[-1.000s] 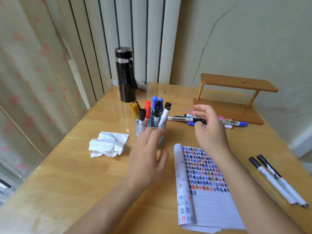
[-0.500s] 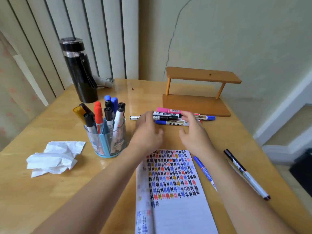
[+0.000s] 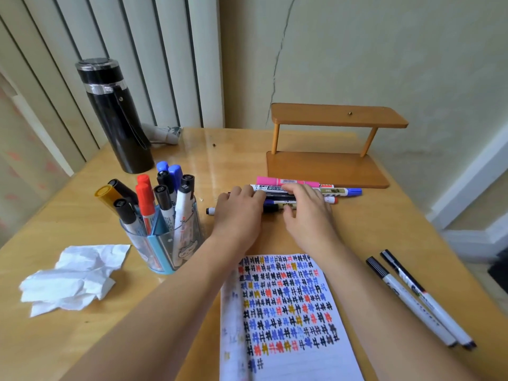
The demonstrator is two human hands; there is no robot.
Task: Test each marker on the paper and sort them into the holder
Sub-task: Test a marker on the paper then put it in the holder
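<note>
Wooden table [image 3: 242,158], cracked wall [image 3: 357,50]: one holder [image 3: 165,251], roughly ten standing markers [image 3: 145,200]; two loose markers [image 3: 412,299]; left hand [image 3: 239,213], right hand [image 3: 309,213] atop marker pile [image 3: 339,191], grip unclear.

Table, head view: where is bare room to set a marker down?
Bare wood: between the flask and the wooden shelf, between that shelf and the two right-side markers, and between the tissue and the near edge. Crowded: the marker pile before the shelf, under left hand and right hand.
</note>
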